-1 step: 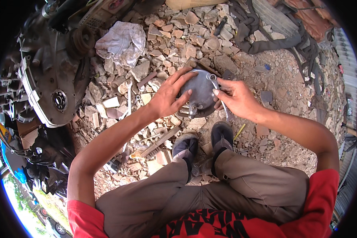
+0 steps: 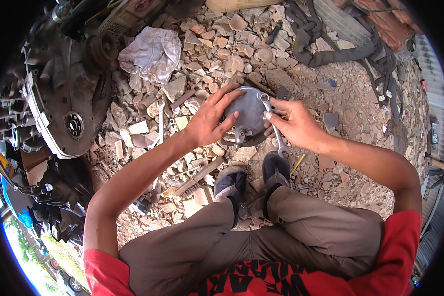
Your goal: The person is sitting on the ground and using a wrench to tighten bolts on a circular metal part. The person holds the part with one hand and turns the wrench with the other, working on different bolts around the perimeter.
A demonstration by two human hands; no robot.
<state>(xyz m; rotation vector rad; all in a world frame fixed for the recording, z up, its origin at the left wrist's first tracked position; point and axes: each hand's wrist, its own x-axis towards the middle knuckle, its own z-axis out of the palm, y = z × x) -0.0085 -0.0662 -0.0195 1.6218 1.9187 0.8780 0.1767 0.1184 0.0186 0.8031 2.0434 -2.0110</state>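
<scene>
Cannot see the left rim of the round metal cover beneath the left hand, nor some fingertips of the right hand, probably behind the wrench. Find the red shirt cropped below.

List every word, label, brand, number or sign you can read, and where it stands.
Red short-sleeved shirt: large black lettering, its wording not copied here.
Combination wrench, round metal cover: no marks legible.
Anything elsewhere: too small or blurred to read.

A silvery ring-ended wrench slants along a dark round part, apparently touching it.
</scene>
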